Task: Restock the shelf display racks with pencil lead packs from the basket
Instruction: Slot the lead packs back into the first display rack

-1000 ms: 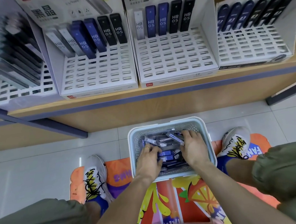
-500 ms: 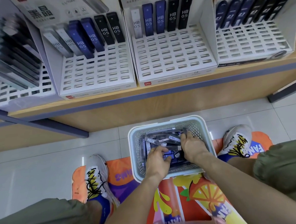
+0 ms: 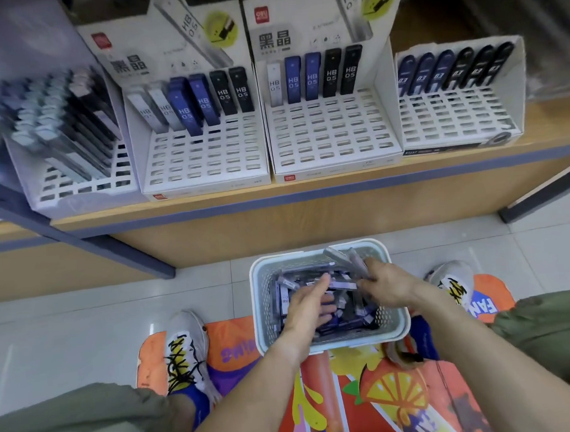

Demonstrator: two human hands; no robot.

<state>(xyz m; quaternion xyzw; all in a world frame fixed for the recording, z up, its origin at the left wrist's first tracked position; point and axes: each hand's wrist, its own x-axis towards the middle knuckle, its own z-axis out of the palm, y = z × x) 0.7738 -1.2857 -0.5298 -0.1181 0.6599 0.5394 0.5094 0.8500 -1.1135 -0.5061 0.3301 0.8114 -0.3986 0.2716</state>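
While my right hand (image 3: pixel 388 284) grips a small bunch of grey pencil lead packs (image 3: pixel 346 262), lifted above the far right corner of the basket (image 3: pixel 263 318), my left hand (image 3: pixel 308 307) hangs over the heap with its fingers loosely stretched toward the loose lead packs (image 3: pixel 337 310) still lying inside, holding nothing that I can make out. The pale perforated basket sits on the floor between my two sneakers, its near edge on a bright fruit-print mat (image 3: pixel 373 395). My olive trouser legs frame the bottom corners. Beyond the basket runs a wooden shelf (image 3: pixel 309 194) with four white slotted display racks side by side. The far-left rack (image 3: pixel 78 176) is blurred and crowded with packs. The next rack (image 3: pixel 205 157) and the one right of it (image 3: pixel 332 135) each hold a back row of grey, blue and black HB 0.5 packs. The far-right rack (image 3: pixel 455 116) carries a back row of blue and black packs
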